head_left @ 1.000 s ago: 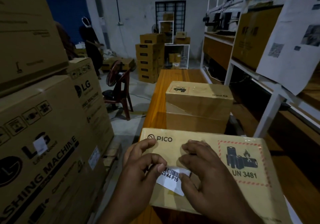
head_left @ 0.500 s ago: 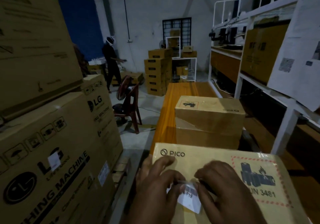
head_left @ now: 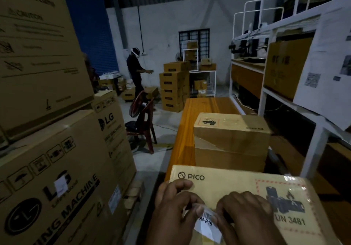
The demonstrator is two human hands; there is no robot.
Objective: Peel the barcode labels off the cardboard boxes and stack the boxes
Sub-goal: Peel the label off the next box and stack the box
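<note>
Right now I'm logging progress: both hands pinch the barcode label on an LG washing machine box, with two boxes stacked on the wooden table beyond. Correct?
Not quite. In the head view the left hand and right hand pinch the barcode label on the PICO box, not an LG one. The two stacked boxes do stand on the wooden table beyond.

Warehouse interior. Large washing-machine cartons (head_left: 57, 159) were stacked at near left, cardboard boxes (head_left: 231, 132) sat on a long wooden table (head_left: 205, 106), more carton stacks (head_left: 171, 89) stood by the far wall (head_left: 161, 26), and white metal racking (head_left: 321, 136) lined the right.
</note>
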